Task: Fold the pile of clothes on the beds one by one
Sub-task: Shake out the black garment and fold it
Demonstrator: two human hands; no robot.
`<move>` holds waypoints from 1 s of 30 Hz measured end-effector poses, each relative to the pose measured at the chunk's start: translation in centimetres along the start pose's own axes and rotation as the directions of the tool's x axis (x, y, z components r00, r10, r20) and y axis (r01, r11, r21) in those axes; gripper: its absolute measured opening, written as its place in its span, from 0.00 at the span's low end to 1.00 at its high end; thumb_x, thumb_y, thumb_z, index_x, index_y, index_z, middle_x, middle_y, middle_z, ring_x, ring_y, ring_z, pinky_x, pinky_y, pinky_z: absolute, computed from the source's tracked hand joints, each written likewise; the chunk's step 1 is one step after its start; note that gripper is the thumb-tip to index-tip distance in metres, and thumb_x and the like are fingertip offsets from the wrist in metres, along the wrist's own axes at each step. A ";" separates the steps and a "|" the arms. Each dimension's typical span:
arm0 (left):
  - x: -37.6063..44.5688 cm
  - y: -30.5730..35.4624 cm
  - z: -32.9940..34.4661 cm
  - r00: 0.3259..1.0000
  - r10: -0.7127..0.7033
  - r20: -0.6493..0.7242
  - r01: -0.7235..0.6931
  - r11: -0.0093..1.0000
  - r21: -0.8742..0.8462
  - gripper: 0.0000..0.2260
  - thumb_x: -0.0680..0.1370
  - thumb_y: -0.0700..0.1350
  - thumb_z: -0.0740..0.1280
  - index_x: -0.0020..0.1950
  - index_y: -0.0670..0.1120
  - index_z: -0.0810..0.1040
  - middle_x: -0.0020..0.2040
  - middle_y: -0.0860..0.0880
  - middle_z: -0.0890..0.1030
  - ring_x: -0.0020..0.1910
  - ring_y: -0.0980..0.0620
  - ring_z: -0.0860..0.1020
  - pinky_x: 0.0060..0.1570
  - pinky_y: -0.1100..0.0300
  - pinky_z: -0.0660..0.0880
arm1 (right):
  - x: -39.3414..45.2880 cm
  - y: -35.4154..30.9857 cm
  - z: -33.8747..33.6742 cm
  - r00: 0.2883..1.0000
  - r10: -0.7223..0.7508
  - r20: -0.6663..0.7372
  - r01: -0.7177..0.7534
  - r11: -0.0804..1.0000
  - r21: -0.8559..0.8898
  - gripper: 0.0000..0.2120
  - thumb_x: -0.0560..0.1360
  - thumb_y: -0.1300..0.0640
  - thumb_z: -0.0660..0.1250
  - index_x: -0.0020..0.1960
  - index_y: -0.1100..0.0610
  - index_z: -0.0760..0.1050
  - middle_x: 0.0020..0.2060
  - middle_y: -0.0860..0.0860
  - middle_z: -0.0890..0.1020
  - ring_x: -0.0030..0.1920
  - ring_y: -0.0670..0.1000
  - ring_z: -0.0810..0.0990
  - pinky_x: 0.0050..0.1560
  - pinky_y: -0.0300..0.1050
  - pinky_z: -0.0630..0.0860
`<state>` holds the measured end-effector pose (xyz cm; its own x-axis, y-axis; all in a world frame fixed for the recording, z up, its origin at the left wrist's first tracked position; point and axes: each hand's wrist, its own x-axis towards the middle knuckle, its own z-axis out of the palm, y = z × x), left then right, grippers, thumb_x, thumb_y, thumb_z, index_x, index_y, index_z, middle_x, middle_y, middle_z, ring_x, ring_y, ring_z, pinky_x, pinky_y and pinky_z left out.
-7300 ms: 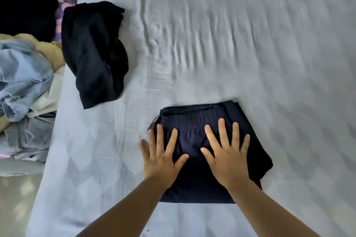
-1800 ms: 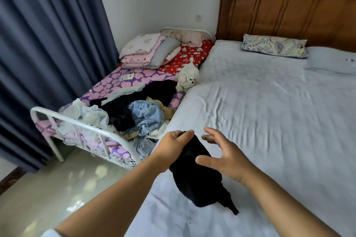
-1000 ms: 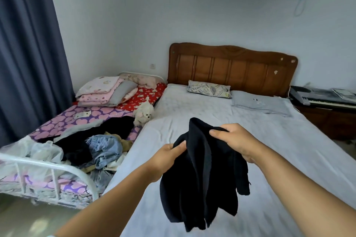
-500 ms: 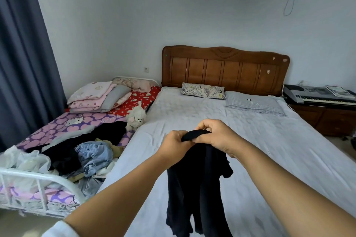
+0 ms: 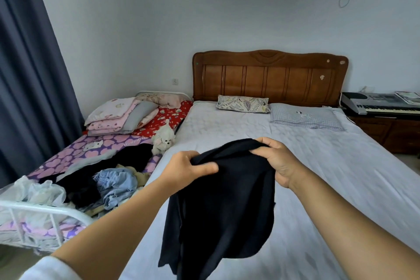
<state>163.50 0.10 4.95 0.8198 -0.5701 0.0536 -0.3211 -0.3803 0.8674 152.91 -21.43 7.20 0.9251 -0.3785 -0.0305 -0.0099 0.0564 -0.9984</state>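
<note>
Spreading apart since half a second ago: left hand (image 5: 187, 169) and right hand (image 5: 276, 162), each clenched on the top edge of the black garment (image 5: 223, 207). Hanging below both grips, above the grey bed (image 5: 341, 188). Lower hem cut off by the frame's bottom edge.

The black garment (image 5: 223, 207) hangs in front of the big bed (image 5: 341, 177), hiding the sheet behind it, and its lower hem runs off the bottom edge. What kind of garment it is cannot be told, since the cloth is bunched. The fingertips of the right hand (image 5: 276, 162) are buried in the fabric's top fold. The left hand (image 5: 187, 169) shows only its back and thumb. The keyboard (image 5: 381, 104) is cut by the right edge. In the clothes pile (image 5: 106, 182) on the small bed (image 5: 75, 154), single pieces mostly cannot be made out.
</note>
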 end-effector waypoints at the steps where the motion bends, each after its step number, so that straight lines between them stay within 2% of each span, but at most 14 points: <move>1: 0.1 -0.4 -0.2 0.998 0.029 0.062 -0.041 0.977 0.209 0.20 0.64 0.60 0.77 0.47 0.49 0.80 0.40 0.51 0.84 0.41 0.53 0.81 0.42 0.60 0.78 | 0.1 -0.1 0.0 1.000 -0.012 -0.005 0.012 1.000 -0.014 0.09 0.72 0.65 0.69 0.37 0.53 0.80 0.33 0.52 0.82 0.33 0.48 0.81 0.34 0.40 0.76; 3: 0.4 -1.5 -0.4 0.996 0.029 0.082 -0.070 0.826 0.559 0.15 0.69 0.56 0.74 0.50 0.50 0.78 0.42 0.53 0.80 0.44 0.53 0.78 0.41 0.59 0.74 | 0.2 -0.1 -0.1 1.000 -0.019 0.004 0.019 0.999 -0.049 0.10 0.72 0.64 0.69 0.36 0.52 0.81 0.33 0.51 0.83 0.33 0.47 0.81 0.31 0.39 0.76; 5: 0.8 -3.2 -1.0 1.000 0.009 0.006 -0.011 0.720 0.694 0.06 0.73 0.50 0.68 0.46 0.48 0.77 0.43 0.49 0.78 0.47 0.48 0.77 0.40 0.59 0.71 | 0.4 0.0 -0.7 1.000 -0.010 -0.013 0.009 1.000 -0.026 0.09 0.72 0.64 0.69 0.37 0.53 0.82 0.34 0.52 0.83 0.33 0.48 0.82 0.32 0.39 0.77; 7: 0.8 -5.5 -1.8 0.996 -0.068 -0.065 0.094 0.695 0.713 0.04 0.75 0.46 0.65 0.44 0.47 0.77 0.42 0.48 0.78 0.48 0.45 0.78 0.38 0.59 0.69 | 0.7 0.1 -1.6 0.997 0.010 -0.079 -0.008 0.999 0.031 0.08 0.72 0.64 0.68 0.39 0.54 0.82 0.35 0.53 0.84 0.35 0.49 0.82 0.36 0.42 0.77; 9: 0.5 -7.6 -2.5 0.984 -0.130 -0.121 0.177 0.682 0.710 0.04 0.75 0.44 0.63 0.44 0.47 0.77 0.40 0.49 0.78 0.44 0.45 0.78 0.36 0.60 0.67 | 0.7 0.3 -2.8 0.989 0.026 -0.148 -0.018 0.998 0.055 0.07 0.73 0.64 0.68 0.40 0.54 0.82 0.36 0.53 0.84 0.36 0.51 0.82 0.39 0.44 0.76; 12: 0.0 -10.1 -2.9 0.970 -0.151 -0.188 0.241 0.602 0.761 0.05 0.74 0.43 0.61 0.38 0.50 0.71 0.33 0.52 0.72 0.37 0.46 0.74 0.36 0.58 0.64 | 0.8 0.9 -4.5 0.971 0.038 -0.234 -0.025 0.998 0.055 0.08 0.73 0.64 0.67 0.42 0.53 0.83 0.37 0.53 0.85 0.38 0.52 0.82 0.41 0.45 0.77; 14: 0.1 -11.3 -3.0 0.968 -0.133 -0.211 0.249 0.567 0.785 0.04 0.74 0.44 0.62 0.40 0.51 0.72 0.34 0.53 0.71 0.41 0.46 0.76 0.39 0.58 0.64 | 0.8 1.3 -5.8 0.954 0.043 -0.297 -0.024 0.997 0.069 0.09 0.74 0.64 0.67 0.43 0.52 0.82 0.36 0.51 0.85 0.37 0.50 0.83 0.39 0.44 0.77; 16: 0.6 -12.0 -2.9 0.968 -0.129 -0.214 0.249 0.578 0.777 0.03 0.74 0.45 0.62 0.42 0.51 0.74 0.36 0.52 0.73 0.44 0.46 0.78 0.39 0.58 0.64 | 0.9 1.7 -7.3 0.931 0.060 -0.361 -0.043 0.998 0.056 0.09 0.74 0.63 0.67 0.42 0.52 0.82 0.34 0.49 0.85 0.35 0.49 0.83 0.36 0.43 0.76; 19: 2.3 -11.9 -1.8 0.978 -0.074 -0.196 0.197 0.635 0.746 0.01 0.74 0.45 0.62 0.44 0.50 0.72 0.39 0.50 0.77 0.44 0.44 0.78 0.36 0.58 0.66 | 1.1 3.0 -9.5 0.896 0.080 -0.438 -0.076 0.997 0.027 0.09 0.73 0.63 0.67 0.39 0.52 0.82 0.33 0.49 0.85 0.35 0.50 0.82 0.34 0.43 0.75; 22: 5.0 -11.3 0.1 0.988 0.002 -0.153 0.108 0.702 0.704 0.07 0.72 0.41 0.62 0.48 0.50 0.71 0.41 0.50 0.76 0.43 0.44 0.77 0.36 0.57 0.69 | 1.7 4.6 -12.0 0.851 0.086 -0.517 -0.105 0.994 -0.008 0.07 0.73 0.64 0.67 0.42 0.54 0.81 0.36 0.50 0.84 0.38 0.51 0.81 0.34 0.43 0.74; 24: 7.1 -11.3 1.5 0.995 0.012 -0.104 0.060 0.748 0.661 0.08 0.72 0.39 0.62 0.47 0.50 0.69 0.40 0.51 0.75 0.42 0.45 0.76 0.38 0.54 0.72 | 2.2 6.0 -14.1 0.832 0.085 -0.548 -0.133 0.990 -0.048 0.07 0.73 0.66 0.67 0.43 0.55 0.81 0.37 0.51 0.84 0.39 0.51 0.81 0.35 0.43 0.74; 26: 9.5 -11.4 3.4 0.999 -0.007 -0.034 0.027 0.770 0.637 0.09 0.73 0.37 0.61 0.49 0.49 0.70 0.43 0.50 0.76 0.44 0.45 0.76 0.42 0.53 0.73 | 3.0 7.5 -16.6 0.812 0.093 -0.576 -0.166 0.983 -0.076 0.07 0.72 0.67 0.68 0.42 0.56 0.81 0.37 0.51 0.83 0.39 0.51 0.81 0.36 0.42 0.74; 28: 11.4 -11.2 5.0 0.999 -0.028 0.015 0.012 0.765 0.644 0.08 0.74 0.40 0.62 0.50 0.50 0.71 0.46 0.53 0.75 0.45 0.48 0.75 0.42 0.55 0.71 | 4.0 9.1 -19.1 0.790 0.103 -0.604 -0.214 0.970 -0.115 0.07 0.71 0.67 0.70 0.42 0.57 0.82 0.37 0.52 0.84 0.39 0.52 0.81 0.37 0.43 0.74; 30: 14.0 -10.6 7.1 0.998 -0.042 0.045 0.002 0.752 0.659 0.07 0.73 0.45 0.65 0.47 0.54 0.70 0.45 0.57 0.74 0.43 0.52 0.74 0.38 0.60 0.68 | 5.7 10.5 -22.3 0.765 0.111 -0.635 -0.272 0.949 -0.161 0.06 0.69 0.66 0.71 0.41 0.56 0.82 0.37 0.53 0.84 0.40 0.54 0.82 0.41 0.44 0.75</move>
<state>175.00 -9.06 -7.00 0.8103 -0.5859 -0.0057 -0.5523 -0.7669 0.3268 149.57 -43.58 -4.50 0.4653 -0.8696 -0.1652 -0.3219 0.0077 -0.9468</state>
